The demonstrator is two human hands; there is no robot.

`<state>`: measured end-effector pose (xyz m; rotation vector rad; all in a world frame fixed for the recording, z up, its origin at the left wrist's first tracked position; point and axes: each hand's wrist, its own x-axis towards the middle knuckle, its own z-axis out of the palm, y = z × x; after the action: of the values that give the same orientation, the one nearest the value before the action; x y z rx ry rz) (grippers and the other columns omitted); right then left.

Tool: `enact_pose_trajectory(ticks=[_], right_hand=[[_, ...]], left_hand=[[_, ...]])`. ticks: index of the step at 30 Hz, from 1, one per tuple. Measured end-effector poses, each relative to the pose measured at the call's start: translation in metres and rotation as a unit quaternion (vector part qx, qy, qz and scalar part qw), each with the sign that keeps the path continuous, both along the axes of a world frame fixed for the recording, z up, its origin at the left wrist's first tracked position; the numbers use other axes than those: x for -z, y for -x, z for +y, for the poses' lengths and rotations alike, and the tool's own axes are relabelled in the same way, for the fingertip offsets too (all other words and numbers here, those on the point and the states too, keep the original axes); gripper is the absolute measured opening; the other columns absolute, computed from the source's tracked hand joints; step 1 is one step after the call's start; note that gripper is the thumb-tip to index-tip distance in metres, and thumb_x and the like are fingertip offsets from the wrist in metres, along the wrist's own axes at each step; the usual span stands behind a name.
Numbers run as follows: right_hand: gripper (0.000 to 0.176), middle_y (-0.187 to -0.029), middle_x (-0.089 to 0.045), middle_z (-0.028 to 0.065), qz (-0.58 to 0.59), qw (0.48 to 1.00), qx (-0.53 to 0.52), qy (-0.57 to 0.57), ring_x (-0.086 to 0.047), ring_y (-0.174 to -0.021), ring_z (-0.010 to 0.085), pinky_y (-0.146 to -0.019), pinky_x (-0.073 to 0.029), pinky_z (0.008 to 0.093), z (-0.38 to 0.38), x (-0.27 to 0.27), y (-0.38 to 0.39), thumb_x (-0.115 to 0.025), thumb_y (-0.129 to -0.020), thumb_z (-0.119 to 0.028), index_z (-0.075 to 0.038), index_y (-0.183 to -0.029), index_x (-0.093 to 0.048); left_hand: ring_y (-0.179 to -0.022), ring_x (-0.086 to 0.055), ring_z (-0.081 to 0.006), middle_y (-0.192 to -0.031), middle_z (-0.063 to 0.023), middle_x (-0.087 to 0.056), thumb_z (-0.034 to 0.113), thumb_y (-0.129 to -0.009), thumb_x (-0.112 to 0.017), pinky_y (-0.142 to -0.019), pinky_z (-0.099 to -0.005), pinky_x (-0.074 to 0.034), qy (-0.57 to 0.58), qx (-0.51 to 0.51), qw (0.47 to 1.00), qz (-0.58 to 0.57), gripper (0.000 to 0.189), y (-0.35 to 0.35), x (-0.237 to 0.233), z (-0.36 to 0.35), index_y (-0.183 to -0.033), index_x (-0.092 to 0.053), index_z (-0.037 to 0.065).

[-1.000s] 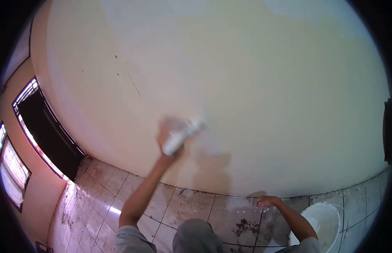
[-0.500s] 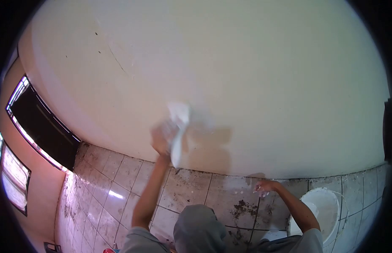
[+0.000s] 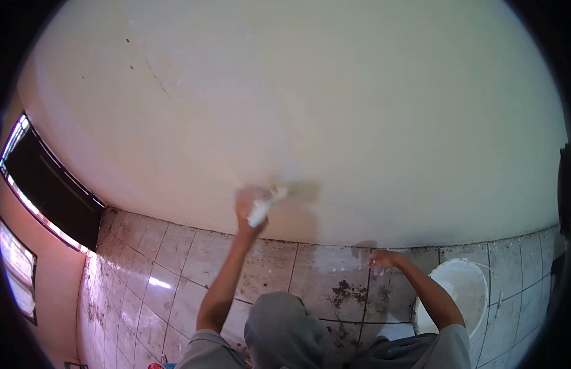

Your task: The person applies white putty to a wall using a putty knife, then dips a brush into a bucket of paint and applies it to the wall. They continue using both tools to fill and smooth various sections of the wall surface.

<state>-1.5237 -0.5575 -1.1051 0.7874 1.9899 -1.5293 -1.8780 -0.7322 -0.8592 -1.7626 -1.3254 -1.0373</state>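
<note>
My left hand point(image 3: 252, 206) is wrapped round a white tool point(image 3: 267, 206), blurred by motion, and holds it against or very near the pale wall point(image 3: 359, 135). Its exact shape cannot be made out, though a flat end points up and right. A shadow falls on the wall just right of it. Low by the foot of the wall, my right hand point(image 3: 382, 261) hangs above the tiles with whitish smears on its fingers, which are partly bent and blurred.
A white bucket point(image 3: 460, 270) with a wire handle stands on the dirty tiled floor point(image 3: 322, 270) at the right, under my right forearm. Dark door point(image 3: 52, 184) and a window point(image 3: 16, 264) are at the left. Thin cracks mark the wall's upper left.
My left hand and the white tool have moved down the wall, and the tool is now tilted to the right. The view has shifted slightly. My right hand stays low by the wall.
</note>
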Motion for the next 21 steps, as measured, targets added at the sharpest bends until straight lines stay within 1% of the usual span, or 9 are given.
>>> enact_pose_trajectory(ticks=[3,6,8,10,14,15,16,17,21], right_hand=[[0.026,-0.1,-0.064,0.0148,0.011,1.0,0.014,0.006,-0.066,-0.083,0.023,-0.067,-0.056,0.0353,-0.006,-0.006,0.004,-0.055,-0.087,-0.012,0.003,-0.108,-0.058],[0.026,-0.101,-0.065,0.014,0.029,0.998,-0.035,-0.044,-0.066,-0.082,0.0213,-0.068,-0.055,0.0343,-0.008,-0.016,0.007,-0.056,-0.086,-0.015,0.001,-0.107,-0.06],[0.026,-0.101,-0.065,0.0132,0.028,0.994,-0.069,-0.081,-0.066,-0.081,0.0201,-0.069,-0.054,0.0335,-0.009,-0.006,0.014,-0.058,-0.086,-0.017,-0.001,-0.106,-0.061],[0.027,-0.102,-0.065,0.0128,0.043,0.995,-0.065,-0.069,-0.066,-0.081,0.0196,-0.07,-0.054,0.0333,-0.01,0.011,0.02,-0.059,-0.085,-0.019,-0.001,-0.105,-0.062],[0.028,-0.102,-0.066,0.0128,0.028,0.996,-0.065,-0.051,-0.067,-0.08,0.0198,-0.07,-0.054,0.0335,-0.012,0.003,0.026,-0.059,-0.085,-0.02,-0.002,-0.107,-0.061],[0.028,-0.102,-0.066,0.0129,0.022,0.997,-0.061,-0.05,-0.067,-0.081,0.0199,-0.07,-0.054,0.0336,-0.013,-0.005,0.026,-0.059,-0.086,-0.02,-0.002,-0.107,-0.061],[0.028,-0.102,-0.066,0.013,0.014,0.997,-0.057,-0.048,-0.067,-0.081,0.0201,-0.069,-0.054,0.0337,-0.014,-0.015,0.027,-0.058,-0.086,-0.019,-0.002,-0.108,-0.061],[0.028,-0.102,-0.066,0.0131,0.005,0.997,-0.056,-0.044,-0.067,-0.081,0.0202,-0.069,-0.054,0.0338,-0.016,-0.018,0.026,-0.058,-0.086,-0.019,-0.002,-0.108,-0.061],[0.027,-0.1,-0.066,0.0134,0.013,0.996,-0.064,-0.061,-0.068,-0.083,0.0218,-0.068,-0.055,0.034,-0.011,0.0,0.021,-0.056,-0.087,-0.017,-0.002,-0.109,-0.06]], left_hand=[[-0.082,-0.063,-0.0289,-0.086,-0.0131,-0.064,0.007,-0.087,-0.059,-0.074,-0.0384,-0.051,-0.12,-0.04,0.989,0.082,0.009,-0.005,-0.112,0.003,-0.091,-0.06,0.0],[-0.082,-0.064,-0.027,-0.087,-0.0135,-0.064,0.004,-0.086,-0.061,-0.07,-0.0346,-0.052,-0.241,-0.038,0.962,0.12,0.008,-0.003,-0.198,0.0,-0.091,-0.061,-0.003],[-0.082,-0.064,-0.0251,-0.088,-0.0134,-0.064,0.002,-0.085,-0.062,-0.067,-0.0324,-0.052,-0.258,-0.045,0.955,0.139,0.007,0.0,-0.224,0.004,-0.089,-0.062,-0.004],[-0.092,-0.062,-0.0272,-0.094,-0.0135,-0.064,0.008,-0.087,-0.061,-0.075,-0.0358,-0.051,-0.189,-0.084,0.971,0.124,0.014,0.027,-0.198,0.008,-0.097,-0.063,-0.002],[-0.106,-0.059,-0.0286,-0.111,-0.0115,-0.064,0.028,-0.087,-0.06,-0.088,-0.0413,-0.046,-0.081,-0.117,0.98,0.143,0.037,0.029,-0.051,0.01,-0.114,-0.06,0.004],[-0.102,-0.062,-0.0289,-0.111,-0.0111,-0.065,0.025,-0.083,-0.062,-0.086,-0.0417,-0.047,-0.033,-0.075,0.992,0.101,0.037,0.014,-0.013,0.002,-0.114,-0.06,0.005],[-0.097,-0.064,-0.0306,-0.111,-0.0123,-0.065,0.02,-0.077,-0.065,-0.084,-0.0429,-0.048,0.118,-0.062,0.987,0.086,0.036,0.024,0.041,-0.007,-0.109,-0.063,0.004],[-0.097,-0.063,-0.0311,-0.101,-0.0133,-0.066,0.013,-0.071,-0.067,-0.078,-0.0426,-0.046,0.011,0.04,0.998,0.04,0.027,-0.014,0.056,-0.012,-0.097,-0.068,0.005],[-0.098,-0.061,-0.0314,-0.102,-0.0131,-0.066,0.007,-0.068,-0.067,-0.082,-0.0427,-0.045,0.207,0.056,0.976,-0.031,0.03,-0.038,0.11,-0.033,-0.097,-0.067,0.002]])
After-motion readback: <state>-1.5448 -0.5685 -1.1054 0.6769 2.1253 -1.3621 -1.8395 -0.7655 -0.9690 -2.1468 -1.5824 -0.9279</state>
